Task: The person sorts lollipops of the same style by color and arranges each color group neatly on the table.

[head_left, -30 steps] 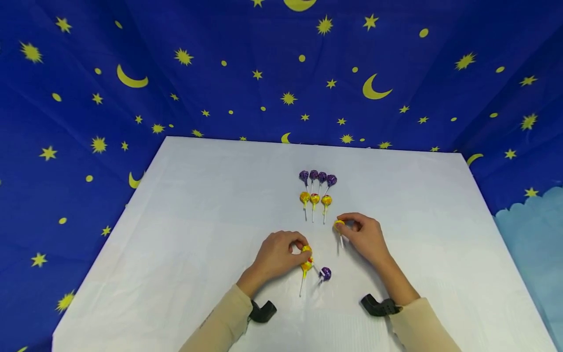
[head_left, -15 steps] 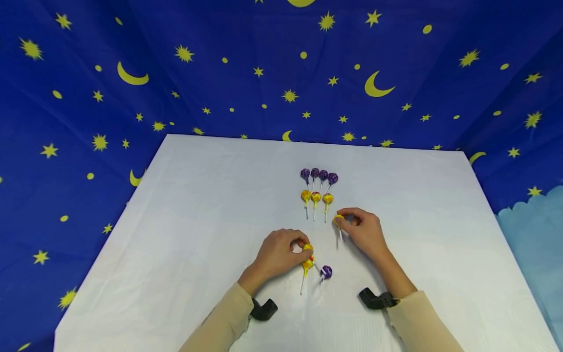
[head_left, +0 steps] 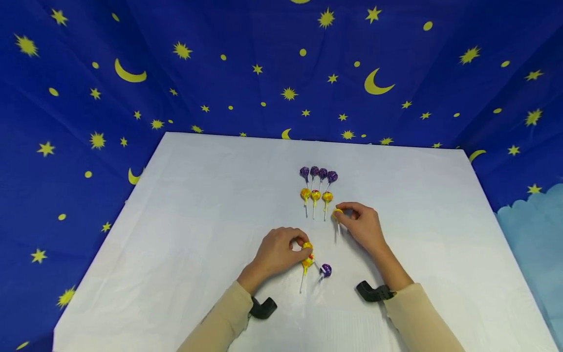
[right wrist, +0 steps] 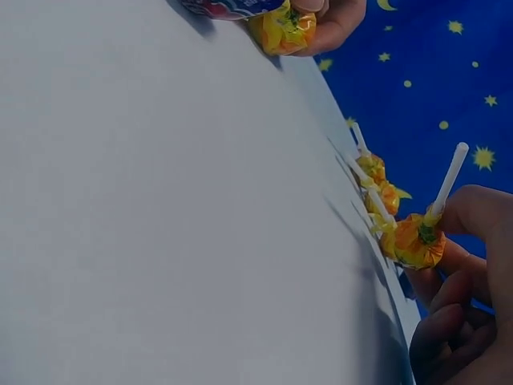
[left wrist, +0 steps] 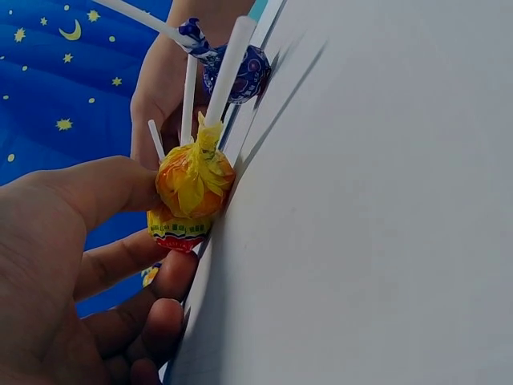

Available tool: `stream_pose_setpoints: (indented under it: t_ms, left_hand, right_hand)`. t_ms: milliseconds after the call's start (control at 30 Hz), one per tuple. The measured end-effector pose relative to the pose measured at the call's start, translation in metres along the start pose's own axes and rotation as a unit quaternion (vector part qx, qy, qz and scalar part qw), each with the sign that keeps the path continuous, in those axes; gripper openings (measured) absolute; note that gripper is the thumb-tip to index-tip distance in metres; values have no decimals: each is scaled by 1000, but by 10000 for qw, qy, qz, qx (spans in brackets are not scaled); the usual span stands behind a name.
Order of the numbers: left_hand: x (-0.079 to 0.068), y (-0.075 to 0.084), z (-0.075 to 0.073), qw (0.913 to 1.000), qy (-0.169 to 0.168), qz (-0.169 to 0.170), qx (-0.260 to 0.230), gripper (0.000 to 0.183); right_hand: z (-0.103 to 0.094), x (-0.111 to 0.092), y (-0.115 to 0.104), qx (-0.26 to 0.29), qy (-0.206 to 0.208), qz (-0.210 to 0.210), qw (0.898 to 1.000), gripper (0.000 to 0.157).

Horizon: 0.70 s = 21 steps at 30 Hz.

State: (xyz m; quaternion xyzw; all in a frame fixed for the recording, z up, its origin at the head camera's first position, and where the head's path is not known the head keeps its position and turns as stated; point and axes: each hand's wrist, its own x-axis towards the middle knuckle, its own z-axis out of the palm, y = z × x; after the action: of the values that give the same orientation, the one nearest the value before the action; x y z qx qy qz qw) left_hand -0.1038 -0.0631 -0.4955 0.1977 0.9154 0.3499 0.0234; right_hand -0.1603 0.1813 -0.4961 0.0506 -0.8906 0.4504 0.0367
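Note:
My left hand (head_left: 279,252) pinches yellow-wrapped lollipops between thumb and fingers, low over the white table. In the left wrist view one yellow lollipop (left wrist: 195,180) has its stick toward the camera, and another yellow lollipop (left wrist: 178,233) with a red label sits behind it. Close by on the right lies a purple lollipop (head_left: 326,270). My right hand (head_left: 362,226) pinches a single yellow lollipop (right wrist: 415,243) by its head, stick pointing back toward me. Just beyond its fingertips, yellow lollipops (head_left: 315,195) lie in a row of three.
Behind the yellow row, several purple lollipops (head_left: 323,174) lie side by side, sticks toward me. The white table (head_left: 220,195) ends at a blue curtain (head_left: 246,83) with yellow stars and moons. Each wrist carries a black camera mount (head_left: 374,292).
My right hand has moved a little farther from me with its yellow lollipop, closer to the yellow row. The left hand has stayed in place, and the view has shifted slightly.

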Motion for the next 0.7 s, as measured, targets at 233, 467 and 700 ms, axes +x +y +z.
stream_pose_setpoints:
  t_ms: [233, 467, 700]
  left_hand:
    - [0, 0, -2, 10000, 28, 50, -23, 14]
    - [-1, 0, -2, 10000, 8, 12, -70, 14]
    - [-1, 1, -3, 9998, -81, -78, -140, 13]
  right_hand:
    - [1, 5, -2, 27, 191, -61, 9998, 21]
    - [3, 7, -2, 157, 349, -115, 9992, 23]
    - [3, 14, 0, 101, 409, -74, 9991, 23]
